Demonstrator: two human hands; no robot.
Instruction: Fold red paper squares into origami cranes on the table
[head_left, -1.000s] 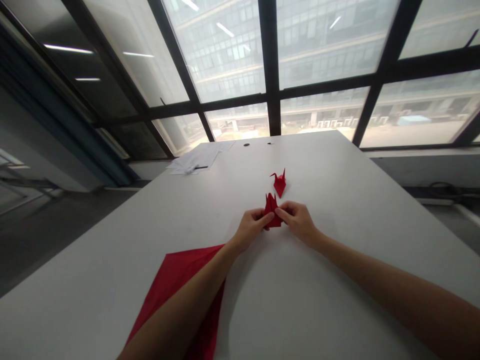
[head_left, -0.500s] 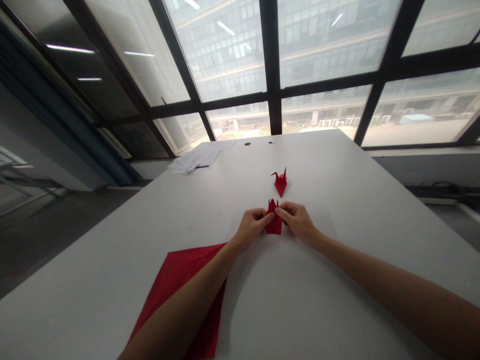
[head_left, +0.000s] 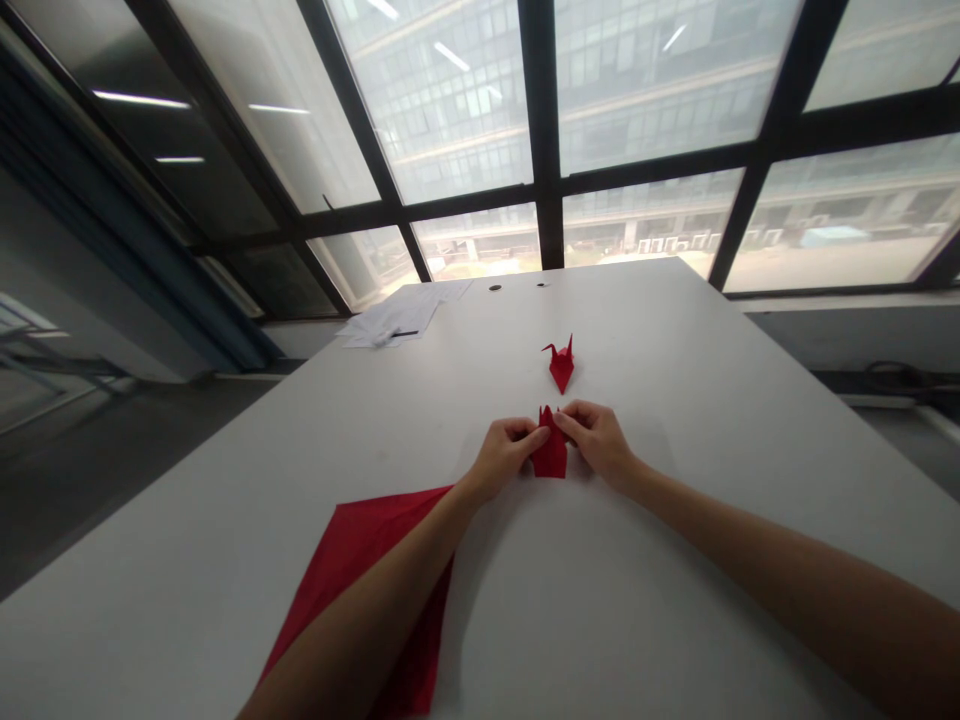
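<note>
Between my two hands is a small piece of folded red paper [head_left: 551,459], with short points along its far edge and a straight near edge. My left hand [head_left: 507,452] pinches its left side, thumb lying on the front face. On the right side my right hand [head_left: 598,438] grips it between thumb and fingers near the top. Just beyond stands a finished-looking red paper crane [head_left: 561,371], touched by neither hand. Under my left forearm lies a large sheet of red paper [head_left: 346,550], partly covered by the arm.
The white table [head_left: 675,580] reaches to the windows. Loose white papers [head_left: 401,312] with a dark pen [head_left: 405,333] on them lie at the far left. A round cable hole [head_left: 495,288] sits near the far edge.
The folded red paper has tipped slightly and shifted a little toward me, showing more of its lower face. Both hands keep their hold; the crane and sheet have stayed put.
</note>
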